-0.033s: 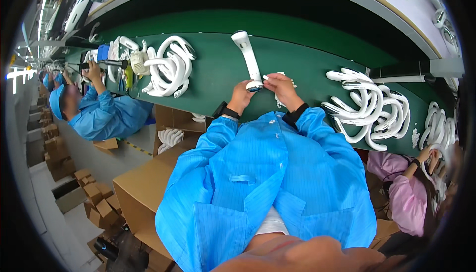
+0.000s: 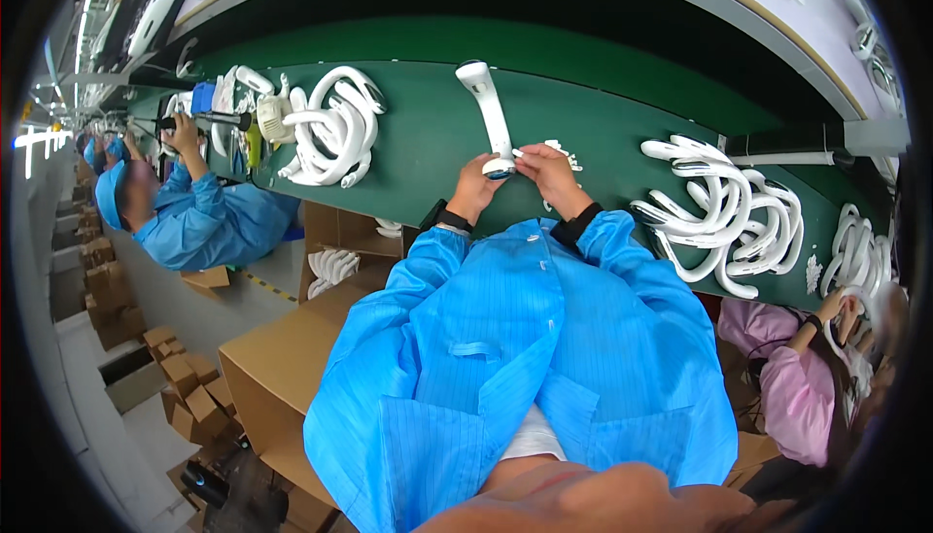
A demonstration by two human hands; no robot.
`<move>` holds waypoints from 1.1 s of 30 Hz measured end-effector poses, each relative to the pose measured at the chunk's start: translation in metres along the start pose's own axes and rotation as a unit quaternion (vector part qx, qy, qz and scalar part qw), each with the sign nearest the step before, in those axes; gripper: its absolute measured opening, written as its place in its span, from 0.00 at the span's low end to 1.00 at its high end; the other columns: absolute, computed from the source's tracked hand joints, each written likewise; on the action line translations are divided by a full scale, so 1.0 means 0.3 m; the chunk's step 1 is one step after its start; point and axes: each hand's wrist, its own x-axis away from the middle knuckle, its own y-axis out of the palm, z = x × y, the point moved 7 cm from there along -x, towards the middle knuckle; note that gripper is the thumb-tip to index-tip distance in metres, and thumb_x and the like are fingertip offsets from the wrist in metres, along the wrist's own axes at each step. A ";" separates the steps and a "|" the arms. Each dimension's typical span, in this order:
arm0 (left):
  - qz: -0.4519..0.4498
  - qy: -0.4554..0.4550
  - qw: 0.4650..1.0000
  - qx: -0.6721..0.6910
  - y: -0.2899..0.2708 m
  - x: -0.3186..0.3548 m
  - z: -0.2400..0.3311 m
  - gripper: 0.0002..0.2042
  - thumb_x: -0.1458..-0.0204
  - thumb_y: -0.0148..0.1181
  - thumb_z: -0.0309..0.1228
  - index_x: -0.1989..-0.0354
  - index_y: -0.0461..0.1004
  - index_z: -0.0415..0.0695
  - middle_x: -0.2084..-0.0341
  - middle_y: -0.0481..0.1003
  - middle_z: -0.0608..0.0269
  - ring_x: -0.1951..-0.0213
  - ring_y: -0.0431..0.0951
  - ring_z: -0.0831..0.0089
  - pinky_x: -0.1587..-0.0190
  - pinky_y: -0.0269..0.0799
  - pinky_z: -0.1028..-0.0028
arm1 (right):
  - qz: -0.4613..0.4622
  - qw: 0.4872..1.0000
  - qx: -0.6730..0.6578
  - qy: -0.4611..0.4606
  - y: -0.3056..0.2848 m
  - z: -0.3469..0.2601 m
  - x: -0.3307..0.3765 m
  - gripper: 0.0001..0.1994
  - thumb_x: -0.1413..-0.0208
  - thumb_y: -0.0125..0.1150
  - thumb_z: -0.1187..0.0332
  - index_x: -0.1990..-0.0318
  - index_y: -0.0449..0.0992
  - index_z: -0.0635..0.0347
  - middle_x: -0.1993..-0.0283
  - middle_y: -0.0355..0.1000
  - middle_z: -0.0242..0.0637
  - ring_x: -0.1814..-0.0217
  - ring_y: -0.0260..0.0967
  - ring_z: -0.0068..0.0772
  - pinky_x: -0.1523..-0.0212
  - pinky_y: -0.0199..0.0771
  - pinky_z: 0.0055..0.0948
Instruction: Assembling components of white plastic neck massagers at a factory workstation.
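Both of my hands meet over the green conveyor belt [image 2: 428, 135]. My left hand [image 2: 474, 191] grips the lower end of a long white curved plastic part [image 2: 484, 105], which stands up away from me across the belt. The fingertips of my right hand [image 2: 549, 171] pinch the same lower end from the right. A few small white pieces [image 2: 566, 152] lie on the belt just beyond my right hand. My blue coat sleeves fill the middle of the view.
Piles of white curved plastic parts lie on the belt at left [image 2: 330, 130] and right [image 2: 724, 207]. A person in a blue coat [image 2: 209, 222] works at left, and a person in pink [image 2: 797, 378] at right. Cardboard boxes [image 2: 282, 368] stand below left.
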 end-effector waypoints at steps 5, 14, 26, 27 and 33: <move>-0.068 -0.130 0.979 0.139 0.007 -0.049 -0.021 0.08 0.52 0.53 0.23 0.64 0.71 0.35 0.65 0.73 0.49 0.60 0.73 0.58 0.54 0.72 0.61 | -0.011 0.999 0.003 0.035 0.009 0.042 -0.006 0.08 0.47 0.55 0.77 0.60 0.71 0.67 0.62 0.72 0.40 0.60 0.72 0.31 0.56 0.74 0.27; -0.065 0.037 0.994 -0.078 0.215 0.091 0.101 0.31 0.59 0.53 0.15 0.45 0.50 0.47 0.64 0.69 0.50 0.68 0.76 0.60 0.74 0.78 0.56 | -0.005 0.965 0.242 -0.104 0.133 -0.143 0.033 0.06 0.50 0.57 0.79 0.64 0.74 0.68 0.67 0.74 0.39 0.66 0.73 0.25 0.64 0.74 0.21; -0.066 0.262 0.910 -0.315 0.414 0.209 0.197 0.23 0.51 0.47 0.21 0.44 0.54 0.39 0.57 0.69 0.51 0.56 0.72 0.65 0.55 0.68 0.70 | 0.007 0.953 0.248 -0.174 0.200 -0.276 0.109 0.05 0.49 0.56 0.77 0.64 0.73 0.66 0.69 0.72 0.34 0.69 0.68 0.20 0.66 0.69 0.17; -0.068 0.262 0.910 -0.315 0.420 0.214 0.200 0.23 0.51 0.47 0.21 0.44 0.54 0.39 0.57 0.69 0.51 0.56 0.72 0.65 0.55 0.68 0.70 | 0.004 0.956 0.235 -0.176 0.213 -0.281 0.120 0.06 0.49 0.56 0.76 0.64 0.73 0.66 0.69 0.72 0.33 0.69 0.68 0.19 0.66 0.68 0.17; -0.103 0.287 0.885 -0.351 0.489 0.272 0.237 0.21 0.45 0.47 0.27 0.43 0.54 0.39 0.59 0.70 0.49 0.58 0.73 0.63 0.56 0.68 0.69 | 0.045 0.944 0.260 -0.197 0.240 -0.332 0.204 0.06 0.48 0.55 0.76 0.63 0.72 0.66 0.68 0.71 0.33 0.65 0.68 0.21 0.62 0.68 0.19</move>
